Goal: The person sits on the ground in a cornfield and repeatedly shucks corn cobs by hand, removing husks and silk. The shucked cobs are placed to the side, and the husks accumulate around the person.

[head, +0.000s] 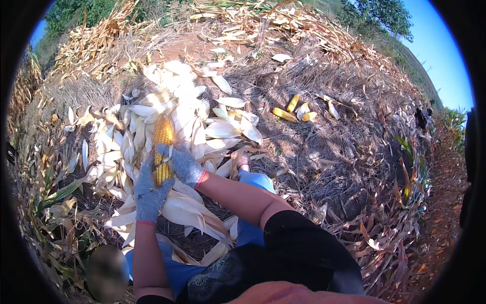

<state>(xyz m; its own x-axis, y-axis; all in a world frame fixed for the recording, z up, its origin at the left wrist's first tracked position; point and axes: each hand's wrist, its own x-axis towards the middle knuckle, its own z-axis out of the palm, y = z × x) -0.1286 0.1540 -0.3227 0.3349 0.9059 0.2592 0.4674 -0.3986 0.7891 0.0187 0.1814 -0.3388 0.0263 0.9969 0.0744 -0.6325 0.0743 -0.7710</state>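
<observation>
A yellow ear of corn (164, 131), its kernels bare and some silk at its side, is held upright between my hands. My left hand (149, 195), in a grey knit glove with a red cuff, grips its lower end from the left. From the right, my right hand (185, 164) in a matching glove closes around its middle, thumb across the kernels. A thin dark strip crosses the ear between the hands; it is too small to identify. Beneath my hands, pale peeled corn husks (195, 216) spread over the ground between my legs.
Beyond my hands lies a bright heap of husks (182, 89). Three small husked ears (284, 114) rest on dry straw to the right. Dry cornstalks (315, 26) line the far side, and more dry leaves (379, 262) lie at the right. A blurred round patch hides the lower left.
</observation>
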